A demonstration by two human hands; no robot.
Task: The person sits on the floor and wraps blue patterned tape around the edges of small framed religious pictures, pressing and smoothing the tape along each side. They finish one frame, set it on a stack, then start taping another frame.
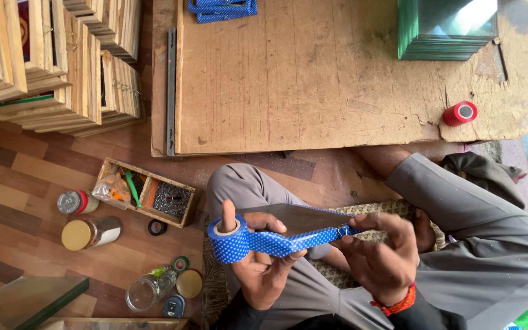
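My left hand [263, 269] carries the blue dotted tape roll [229, 239] on its forefinger, other fingers curled under the drawn strip [288, 241]. My right hand [379, 256] is closed, pinching the strip's free end above my lap. Risk: slack lets the adhesive side fold onto itself; an uneven pull may twist the strip or slide the roll off my finger.

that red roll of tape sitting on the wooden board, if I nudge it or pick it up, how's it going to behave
The red tape roll seems to lie on its curved side, so a nudge would probably send it rolling. It sits close to the chipped edge of the wooden board, so it might drop off. It looks small and hollow, so likely light and stiff enough to pinch.
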